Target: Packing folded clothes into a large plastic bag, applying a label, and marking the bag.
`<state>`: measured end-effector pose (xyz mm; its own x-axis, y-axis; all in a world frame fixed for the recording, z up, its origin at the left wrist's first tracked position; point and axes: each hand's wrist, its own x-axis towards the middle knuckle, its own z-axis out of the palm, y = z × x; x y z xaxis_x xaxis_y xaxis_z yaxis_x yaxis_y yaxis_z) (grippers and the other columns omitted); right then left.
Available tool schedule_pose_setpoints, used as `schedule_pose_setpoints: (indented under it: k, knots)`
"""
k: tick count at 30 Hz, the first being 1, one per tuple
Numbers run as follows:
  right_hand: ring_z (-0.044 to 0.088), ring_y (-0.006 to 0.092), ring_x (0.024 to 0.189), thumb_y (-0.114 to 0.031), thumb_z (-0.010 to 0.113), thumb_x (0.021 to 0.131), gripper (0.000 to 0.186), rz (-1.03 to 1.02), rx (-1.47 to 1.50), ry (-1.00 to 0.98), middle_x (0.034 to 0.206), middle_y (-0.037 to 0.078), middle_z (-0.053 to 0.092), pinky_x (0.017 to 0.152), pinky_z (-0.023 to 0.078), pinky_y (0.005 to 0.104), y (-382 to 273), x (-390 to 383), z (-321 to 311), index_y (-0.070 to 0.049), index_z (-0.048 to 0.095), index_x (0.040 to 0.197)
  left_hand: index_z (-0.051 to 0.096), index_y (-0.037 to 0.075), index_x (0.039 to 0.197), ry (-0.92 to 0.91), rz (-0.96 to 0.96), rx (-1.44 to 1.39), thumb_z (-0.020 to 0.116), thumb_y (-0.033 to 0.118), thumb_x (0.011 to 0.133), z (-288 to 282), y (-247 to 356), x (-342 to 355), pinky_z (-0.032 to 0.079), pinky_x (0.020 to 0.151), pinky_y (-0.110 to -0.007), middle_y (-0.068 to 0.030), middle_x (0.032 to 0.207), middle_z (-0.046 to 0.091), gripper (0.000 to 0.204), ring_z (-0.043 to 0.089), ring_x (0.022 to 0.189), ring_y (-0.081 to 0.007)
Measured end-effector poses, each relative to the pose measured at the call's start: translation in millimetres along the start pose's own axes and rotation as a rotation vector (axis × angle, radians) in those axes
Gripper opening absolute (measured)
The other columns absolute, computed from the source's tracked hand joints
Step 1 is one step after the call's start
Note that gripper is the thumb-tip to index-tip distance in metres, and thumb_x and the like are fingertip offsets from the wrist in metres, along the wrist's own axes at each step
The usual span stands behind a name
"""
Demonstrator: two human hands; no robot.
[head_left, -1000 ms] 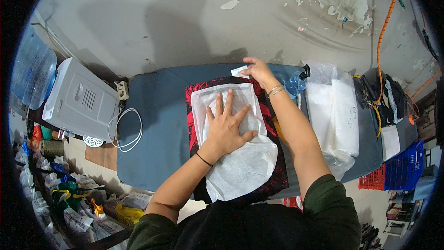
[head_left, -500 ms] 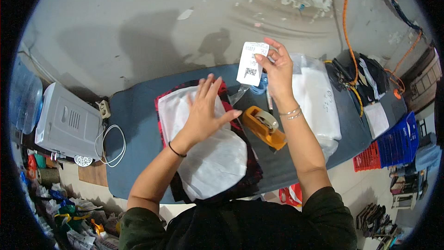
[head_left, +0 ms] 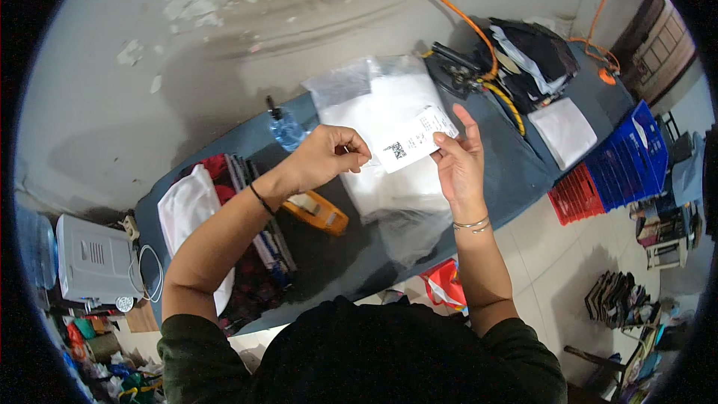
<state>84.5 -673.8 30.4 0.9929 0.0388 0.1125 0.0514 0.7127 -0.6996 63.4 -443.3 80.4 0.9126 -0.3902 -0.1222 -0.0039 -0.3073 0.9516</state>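
Note:
A white printed label is gripped by my right hand between thumb and fingers, above white plastic-wrapped sheets. My left hand is closed, fingertips pinched at or near the label's left end; I cannot tell what they hold. An orange tape dispenser lies below my left wrist. On the left, a folded red-and-black fabric with a white cloth on it is partly hidden by my left arm.
The padded grey table also bears a blue spray bottle, an iron, dark bags and a white square. A grey machine stands left; red and blue crates stand right; an orange cord hangs above.
My left hand has lifted off the white cloth and moved right, up to the label. My right hand brought the label over the plastic sheets. The view has swung right.

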Motion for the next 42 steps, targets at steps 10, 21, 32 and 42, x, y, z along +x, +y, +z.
schedule_pose_setpoints:
  k: [10,21,32,42]
  knots:
    - [0.065,0.0194,0.084,0.006,0.058,0.08,0.048,-0.008,-0.017,0.304,0.096,0.012,0.064,0.073,0.054,0.0306,-61.1,-17.7,-123.8,-0.005,0.044,0.124,0.062,-0.001,0.091,-0.333,-0.105,-0.079,0.068,0.004,0.078,64.8,33.4,113.6,0.049,0.07,-0.023,-0.0041,0.08,0.062,0.014,0.059,0.073,-0.0101]
    - [0.048,0.0274,0.116,-0.01,0.068,0.07,0.054,-0.456,-1.038,-0.282,0.121,0.015,0.053,0.101,0.033,0.0387,-100.8,11.9,-124.1,-0.004,0.051,0.121,0.062,-0.002,0.095,-0.362,0.01,0.015,0.066,-0.005,0.076,101.8,27.1,137.6,0.047,0.075,-0.022,-0.0038,0.085,0.064,0.019,0.058,0.077,-0.009]
    - [0.052,0.0211,0.11,-0.017,0.074,0.07,0.049,0.158,-0.61,-0.705,0.112,0.011,0.061,0.097,0.036,0.0325,-53.2,32.8,-116.3,0.0,0.058,0.113,0.065,-0.001,0.09,-0.457,0.056,-0.117,0.067,-0.004,0.077,97.4,27.9,121.5,0.046,0.071,-0.021,-0.0033,0.083,0.064,0.013,0.058,0.076,-0.0084]
    - [0.055,0.0107,0.099,-0.011,0.072,0.076,0.035,0.457,-0.033,-0.69,0.097,0.003,0.061,0.089,0.041,0.0246,-15.1,15.7,-129.9,-0.002,0.059,0.107,0.06,0.001,0.085,-0.333,0.144,-0.307,0.063,0.003,0.082,96.1,20.8,118.4,0.044,0.073,-0.022,-0.0006,0.081,0.059,0.004,0.054,0.075,-0.0073]
